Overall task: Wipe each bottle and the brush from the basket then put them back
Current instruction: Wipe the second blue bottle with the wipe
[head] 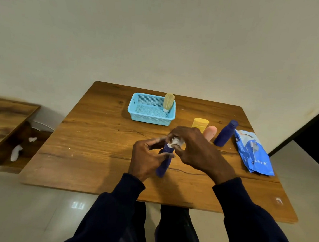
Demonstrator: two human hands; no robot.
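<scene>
While gripped by left hand (145,157), frame centre: slim dark-blue bottle (164,165), tilted; cap end covered by crumpled white wipe (175,140) pinched in right hand (196,149). Brush (168,101) upright in light-blue basket (149,118), upper centre.

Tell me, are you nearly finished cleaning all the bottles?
Not yet. Only the brush stands in the basket, so it may be done. The left hand holds a dark blue bottle while the right hand presses a white wipe on its top. The yellow bottle, the pink bottle and a second blue bottle stand on the table, outside the basket.
</scene>
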